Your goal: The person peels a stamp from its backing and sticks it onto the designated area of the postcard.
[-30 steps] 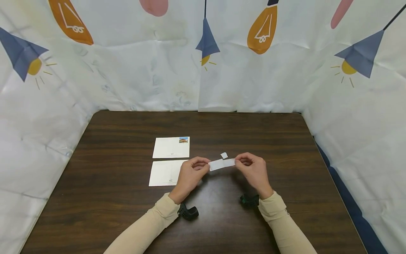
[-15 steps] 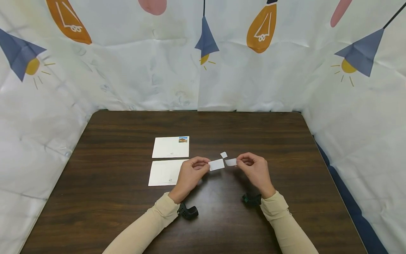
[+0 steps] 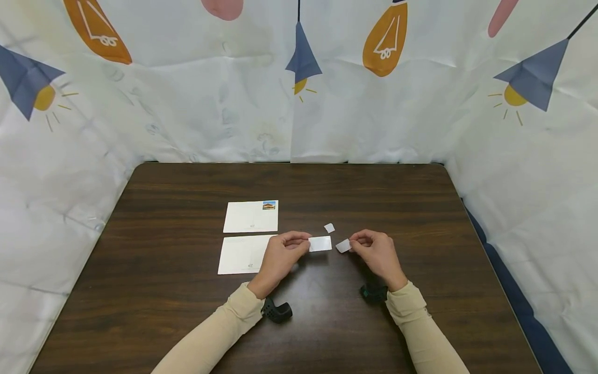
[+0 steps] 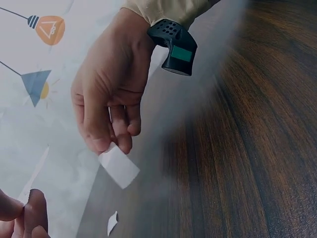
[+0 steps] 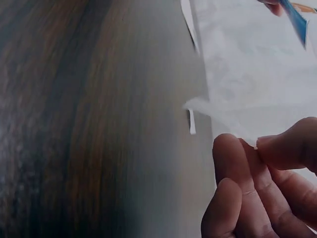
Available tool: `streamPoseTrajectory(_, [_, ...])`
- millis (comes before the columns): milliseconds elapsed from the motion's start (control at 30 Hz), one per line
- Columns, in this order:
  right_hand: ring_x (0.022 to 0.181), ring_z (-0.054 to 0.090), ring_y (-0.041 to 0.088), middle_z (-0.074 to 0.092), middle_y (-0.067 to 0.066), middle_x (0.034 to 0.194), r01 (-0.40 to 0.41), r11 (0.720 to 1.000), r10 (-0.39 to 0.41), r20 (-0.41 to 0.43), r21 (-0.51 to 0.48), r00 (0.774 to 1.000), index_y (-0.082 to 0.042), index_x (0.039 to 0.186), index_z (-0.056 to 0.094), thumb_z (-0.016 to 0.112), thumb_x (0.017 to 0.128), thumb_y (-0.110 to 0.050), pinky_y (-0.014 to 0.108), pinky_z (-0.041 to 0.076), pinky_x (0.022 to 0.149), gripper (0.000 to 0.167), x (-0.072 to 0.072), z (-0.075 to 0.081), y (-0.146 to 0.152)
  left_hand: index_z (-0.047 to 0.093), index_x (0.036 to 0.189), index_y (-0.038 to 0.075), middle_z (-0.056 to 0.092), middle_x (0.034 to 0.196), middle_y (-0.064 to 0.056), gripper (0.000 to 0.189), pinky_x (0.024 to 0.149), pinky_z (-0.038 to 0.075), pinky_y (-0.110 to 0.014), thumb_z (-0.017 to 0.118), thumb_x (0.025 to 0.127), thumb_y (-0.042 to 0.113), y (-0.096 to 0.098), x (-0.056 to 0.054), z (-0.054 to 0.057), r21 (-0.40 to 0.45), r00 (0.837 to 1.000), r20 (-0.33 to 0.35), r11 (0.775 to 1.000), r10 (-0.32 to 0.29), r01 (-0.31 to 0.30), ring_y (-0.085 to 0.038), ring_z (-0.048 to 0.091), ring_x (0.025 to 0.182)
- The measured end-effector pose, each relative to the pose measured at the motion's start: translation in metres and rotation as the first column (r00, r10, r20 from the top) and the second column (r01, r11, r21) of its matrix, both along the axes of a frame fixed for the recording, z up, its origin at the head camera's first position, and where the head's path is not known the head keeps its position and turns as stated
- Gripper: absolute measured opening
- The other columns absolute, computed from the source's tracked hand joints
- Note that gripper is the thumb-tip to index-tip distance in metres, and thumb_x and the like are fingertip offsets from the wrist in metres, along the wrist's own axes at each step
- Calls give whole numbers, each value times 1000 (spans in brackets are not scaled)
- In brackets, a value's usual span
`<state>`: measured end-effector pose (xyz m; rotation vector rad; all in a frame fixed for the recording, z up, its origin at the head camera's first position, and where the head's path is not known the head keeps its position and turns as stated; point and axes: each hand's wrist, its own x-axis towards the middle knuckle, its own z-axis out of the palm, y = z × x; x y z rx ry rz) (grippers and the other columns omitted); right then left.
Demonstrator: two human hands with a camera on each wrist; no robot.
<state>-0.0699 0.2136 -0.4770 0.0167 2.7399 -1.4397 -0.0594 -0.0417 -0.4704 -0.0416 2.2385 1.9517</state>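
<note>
My left hand (image 3: 280, 259) pinches a small rectangular stamp (image 3: 320, 243) by its left end, white side up. A blue printed side of that stamp (image 5: 296, 24) shows in the right wrist view. Opposite, the thumb and index finger of my right hand (image 3: 377, 255) pinch a small thin piece of white backing paper (image 3: 343, 245), apart from the stamp. A torn white paper scrap (image 3: 329, 228) lies on the table just beyond them. The lower cream postcard (image 3: 240, 255) is partly hidden behind my left hand; the upper postcard (image 3: 247, 217) bears a picture stamp (image 3: 269, 205) at its top right corner.
The dark wood-grain table (image 3: 177, 311) carries everything and ends at a white printed curtain (image 3: 233, 114) behind and on both sides. A dark wrist camera (image 3: 277, 311) sits at my left wrist, another camera (image 3: 374, 294) at my right.
The white strip held between both hands has come apart. My right hand has drawn slightly right and down with the backing piece, now tilted; the left hand keeps the stamp nearly in place.
</note>
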Motion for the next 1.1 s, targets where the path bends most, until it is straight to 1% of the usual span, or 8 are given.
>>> streamPoseTrajectory(300, [76, 75, 13, 80, 1, 85, -8, 986, 22, -82, 167, 996, -15, 92, 81, 78, 91, -19, 25, 56, 70, 5, 3, -2, 6, 80, 106, 11, 80, 100, -10, 15, 75, 58, -18, 74, 92, 14, 0, -1, 0, 10, 1000, 7, 1000, -7, 7, -8, 73, 87])
streamPoseTrajectory(467, [78, 75, 13, 81, 2, 87, -44, 993, 61, -162, 108, 985, -15, 94, 80, 80, 90, -15, 23, 58, 71, 5, 7, 3, 3, 80, 106, 11, 79, 100, -10, 16, 75, 57, -18, 74, 92, 14, 1, -2, 1, 20, 1000, 13, 1000, -4, 4, -8, 73, 86])
streamPoseTrajectory(633, [78, 72, 7, 80, 1, 89, -103, 993, 116, -289, 60, 950, -14, 96, 80, 82, 87, -7, 24, 62, 72, 12, 11, 7, 0, 80, 107, 12, 79, 101, -9, 16, 75, 57, -19, 74, 92, 15, 0, -2, 1, 22, 999, 30, 1000, -11, 10, -8, 72, 86])
streamPoseTrajectory(733, [77, 70, 6, 79, -1, 89, -139, 988, 154, -366, 69, 918, -12, 97, 79, 84, 83, -4, 26, 62, 69, 16, 13, 8, -3, 80, 107, 12, 79, 100, -9, 16, 76, 57, -20, 74, 92, 15, 0, -2, 1, 23, 999, 40, 1000, -16, 15, -8, 71, 86])
streamPoseTrajectory(800, [76, 70, 9, 78, -2, 89, -171, 982, 189, -423, 82, 886, -11, 97, 79, 85, 81, -1, 30, 63, 68, 19, 14, 8, -5, 80, 107, 12, 79, 100, -9, 16, 76, 57, -22, 74, 92, 15, 0, -2, 2, 26, 999, 42, 999, -20, 19, -8, 71, 86])
streamPoseTrajectory(933, [77, 72, 19, 78, 0, 91, -242, 963, 268, -533, 121, 803, -8, 100, 78, 86, 78, 3, 35, 63, 69, 26, 15, 9, -9, 80, 107, 11, 80, 99, -9, 16, 78, 59, -30, 74, 92, 15, 0, -2, 3, 28, 999, 46, 999, -30, 28, -9, 70, 85])
streamPoseTrajectory(1033, [80, 73, 20, 78, 2, 93, -280, 948, 315, -594, 153, 741, -7, 101, 77, 88, 74, 5, 34, 63, 72, 31, 16, 10, -13, 80, 107, 11, 80, 99, -9, 16, 80, 61, -35, 74, 93, 15, 0, -3, 2, 30, 998, 50, 999, -38, 36, -10, 70, 84])
streamPoseTrajectory(1100, [81, 73, 19, 78, 4, 93, -297, 939, 338, -621, 173, 707, -6, 101, 77, 88, 73, 5, 32, 63, 74, 33, 16, 11, -15, 80, 107, 10, 80, 99, -9, 16, 82, 61, -37, 73, 93, 14, 0, -3, 2, 34, 998, 53, 999, -42, 40, -10, 71, 85])
